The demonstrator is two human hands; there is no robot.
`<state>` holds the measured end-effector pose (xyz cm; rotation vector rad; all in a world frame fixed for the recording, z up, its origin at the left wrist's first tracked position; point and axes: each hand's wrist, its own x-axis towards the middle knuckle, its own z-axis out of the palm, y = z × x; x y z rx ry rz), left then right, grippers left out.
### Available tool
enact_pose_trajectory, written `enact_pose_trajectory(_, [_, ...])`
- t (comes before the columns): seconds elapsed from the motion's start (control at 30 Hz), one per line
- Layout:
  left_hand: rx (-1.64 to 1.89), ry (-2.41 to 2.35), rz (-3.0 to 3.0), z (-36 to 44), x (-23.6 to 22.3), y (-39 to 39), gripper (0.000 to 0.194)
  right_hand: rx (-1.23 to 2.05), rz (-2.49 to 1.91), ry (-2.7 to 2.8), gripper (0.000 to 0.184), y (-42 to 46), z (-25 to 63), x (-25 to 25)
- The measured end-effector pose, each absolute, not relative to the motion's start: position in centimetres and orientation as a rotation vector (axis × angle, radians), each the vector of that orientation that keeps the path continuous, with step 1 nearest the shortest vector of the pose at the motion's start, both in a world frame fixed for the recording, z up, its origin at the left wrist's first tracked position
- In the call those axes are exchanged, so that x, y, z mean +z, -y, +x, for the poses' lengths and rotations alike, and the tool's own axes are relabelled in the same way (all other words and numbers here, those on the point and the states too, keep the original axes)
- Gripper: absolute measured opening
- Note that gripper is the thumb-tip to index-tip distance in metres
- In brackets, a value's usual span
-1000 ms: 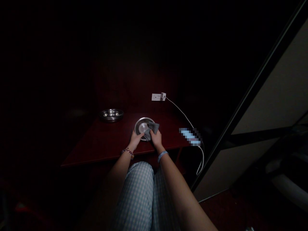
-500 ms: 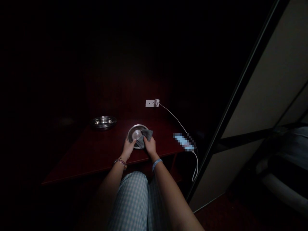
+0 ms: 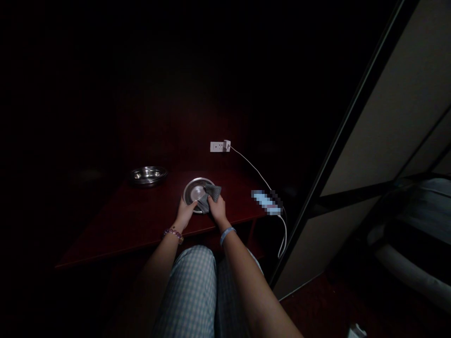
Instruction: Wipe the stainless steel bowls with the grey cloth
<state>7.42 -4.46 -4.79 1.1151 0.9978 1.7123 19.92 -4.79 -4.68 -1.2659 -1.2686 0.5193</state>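
Note:
A round, shiny metal bowl is tilted towards me over the front part of the dark red desk. My left hand grips its lower left rim, the thumb lying over the edge. On the right side, my right hand holds a grey cloth against the bowl's rim and inside. Some of the right fingers are hidden behind the cloth and bowl. Farther back on the left stand stacked metal bowls, with neither hand touching them.
A white charger sits in the wall socket. Its white cable runs down to a pixelated light-blue object at the desk's right edge. A pale panel rises on the right. My checked trouser legs are below.
The whole view has shifted slightly, so the scene sits a little higher and further left. Both hands keep their hold on the bowl and cloth. A small pale object now shows at the bottom right.

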Motion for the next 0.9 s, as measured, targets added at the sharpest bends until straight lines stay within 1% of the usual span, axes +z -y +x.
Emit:
enact_pose_trajectory(0.3, [1.719,-0.967,1.113,7.52,-4.8,4.59,0.053,0.521,-1.263,1.258,0.024,4.9,19.89,-4.59])
enact_pose_trajectory(0.53, [1.713,-0.97,1.098,7.5,-4.78,4.56,0.051,0.501,-1.255,1.266,0.024,4.58,19.95,-4.89])
enact_pose_trajectory(0.9, [1.739,-0.937,1.143,7.53,-5.3,4.24,0.057,0.506,-1.273,1.259,0.025,4.55,19.92,-4.9])
